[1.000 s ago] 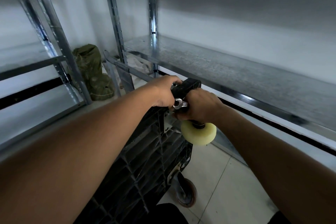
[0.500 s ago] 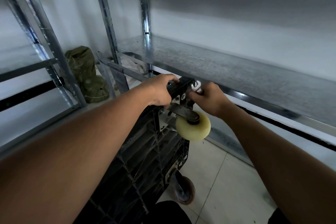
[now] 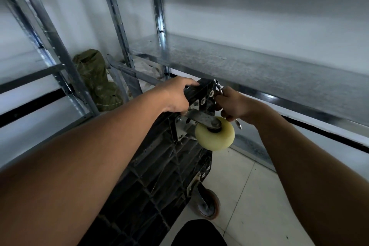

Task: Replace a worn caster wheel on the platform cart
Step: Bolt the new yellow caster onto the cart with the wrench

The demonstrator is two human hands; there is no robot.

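— Where is the platform cart [image 3: 151, 175] to be found?
— It is stood on edge on the tiled floor [image 3: 259, 195], with its ribbed black underside turned toward the camera. It is set just beside the metal shelving [image 3: 239, 62].

— And the wheel in question?
— A cream caster wheel [image 3: 214, 136] is seen at the cart's upper corner. It is carried in a steel bracket [image 3: 199, 116] that is set against the underside. A brown-rimmed wheel [image 3: 208, 203] is seen at the lower corner, down by the floor.

— How is the left hand [image 3: 177, 96] placed?
— It is laid over the cart's top edge. The fingers are curled round that edge, the thumb is brought down near the bracket, and the cart is gripped.

— And the right hand [image 3: 233, 104]?
— It is closed round a metal wrench [image 3: 218, 87]. The shank is hidden inside the fist. One end is shown above the knuckles, beside the cart's corner, and the other below, just to the right of the cream wheel. Whether the upper end is seated on a bolt cannot be told.

— What else is shown?
— A green bag [image 3: 95, 78] is propped in the corner behind the cart, beside the shelving posts. Some pale sacking [image 3: 147, 66] is glimpsed under the lowest shelf.
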